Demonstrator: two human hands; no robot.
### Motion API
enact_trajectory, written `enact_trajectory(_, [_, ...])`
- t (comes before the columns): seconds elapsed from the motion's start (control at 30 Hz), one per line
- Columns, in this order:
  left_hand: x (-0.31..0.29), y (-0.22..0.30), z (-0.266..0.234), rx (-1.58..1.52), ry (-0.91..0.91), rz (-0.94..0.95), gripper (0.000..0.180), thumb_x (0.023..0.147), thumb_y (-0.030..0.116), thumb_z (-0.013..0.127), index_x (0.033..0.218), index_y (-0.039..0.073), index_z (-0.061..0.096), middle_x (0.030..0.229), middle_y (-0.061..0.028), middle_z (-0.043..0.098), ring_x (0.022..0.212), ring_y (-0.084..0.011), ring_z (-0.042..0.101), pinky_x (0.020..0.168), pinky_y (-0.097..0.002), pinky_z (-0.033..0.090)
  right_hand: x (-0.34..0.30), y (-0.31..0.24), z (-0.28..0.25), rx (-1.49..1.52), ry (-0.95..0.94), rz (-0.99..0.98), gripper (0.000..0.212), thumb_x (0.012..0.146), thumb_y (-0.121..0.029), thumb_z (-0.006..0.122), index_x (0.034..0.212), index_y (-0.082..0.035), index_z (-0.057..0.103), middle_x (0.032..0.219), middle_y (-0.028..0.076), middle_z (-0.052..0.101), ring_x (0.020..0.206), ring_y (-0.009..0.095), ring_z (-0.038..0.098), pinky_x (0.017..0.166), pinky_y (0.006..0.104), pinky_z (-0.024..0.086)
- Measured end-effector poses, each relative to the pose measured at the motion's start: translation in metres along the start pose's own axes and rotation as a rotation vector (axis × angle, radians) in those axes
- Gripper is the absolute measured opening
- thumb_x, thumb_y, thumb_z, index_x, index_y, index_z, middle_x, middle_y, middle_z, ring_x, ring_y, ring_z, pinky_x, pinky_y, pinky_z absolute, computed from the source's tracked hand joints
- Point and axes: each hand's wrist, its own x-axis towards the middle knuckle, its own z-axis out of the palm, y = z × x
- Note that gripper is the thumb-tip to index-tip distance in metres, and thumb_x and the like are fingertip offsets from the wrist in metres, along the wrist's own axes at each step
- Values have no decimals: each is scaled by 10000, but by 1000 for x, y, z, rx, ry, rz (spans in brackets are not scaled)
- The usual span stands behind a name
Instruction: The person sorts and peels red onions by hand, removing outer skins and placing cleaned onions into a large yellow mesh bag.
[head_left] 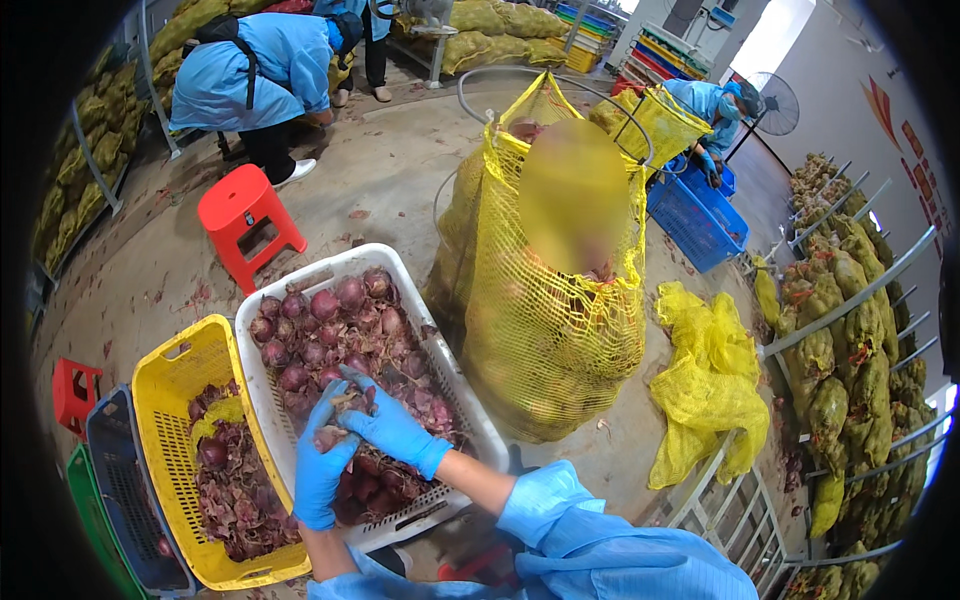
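Both of my hands wear blue gloves and meet over a white crate (488, 440) of red onions (325, 305). My left hand (320, 482) is closed round an onion (328, 437), only part of which shows between the fingers. Bent over the same spot, my right hand (398, 425) pinches dry, brownish onion skin (357, 402) at its fingertips. Loose skins lie among the onions in the crate. Left of it, touching or nearly so, stands a yellow crate (165, 410) holding onion skins, an onion and a scrap of yellow netting.
A tall yellow mesh sack (550, 350) stands right of the white crate, beside crumpled yellow netting (710, 390). A red stool (245, 220) is beyond. Blue (115, 450) and green (95, 520) crates sit far left. Co-workers bend at back left (250, 75) and right, near a blue crate (700, 225).
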Motion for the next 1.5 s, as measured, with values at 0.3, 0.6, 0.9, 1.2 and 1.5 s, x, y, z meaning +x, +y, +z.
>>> enact_trajectory(0.3, [10,-13,-8,-279,268,104,393,880,117,593,1261,31,551,1222,-98,606,964,-160,628,784,-278,542,-4,-21,-1,-23,-68,-79,740,909,-179,645,1515,-44,243,1462,168,399,1337,207,386,1107,340,319])
enact_trajectory(0.6, [10,-18,-3,-416,391,103,393,911,162,622,1268,32,523,1156,-73,622,1025,-159,626,786,-256,531,-2,-1,9,-283,11,9,856,843,-215,715,1498,3,209,1408,231,460,1285,261,479,1035,366,416])
enact_trajectory(0.9, [7,-19,-9,-96,597,199,217,865,64,671,1074,8,659,964,-3,628,824,-63,550,703,-217,456,-4,-10,19,-33,14,149,800,836,-169,717,1489,-32,275,1314,134,524,1165,174,523,979,313,442])
enact_trajectory(1.2, [1,-11,-14,-105,496,173,175,870,60,638,1041,21,652,888,11,600,779,-57,521,680,-218,431,-7,-14,16,203,-36,285,656,911,-245,629,1461,-77,315,1295,105,542,1132,182,571,962,325,471])
enact_trajectory(1.5, [6,-18,-11,-124,441,147,185,888,27,603,1072,13,609,948,3,598,821,-60,526,716,-217,437,-3,-15,10,275,45,355,603,880,-327,639,1393,-111,406,1254,60,550,1101,167,567,933,347,464])
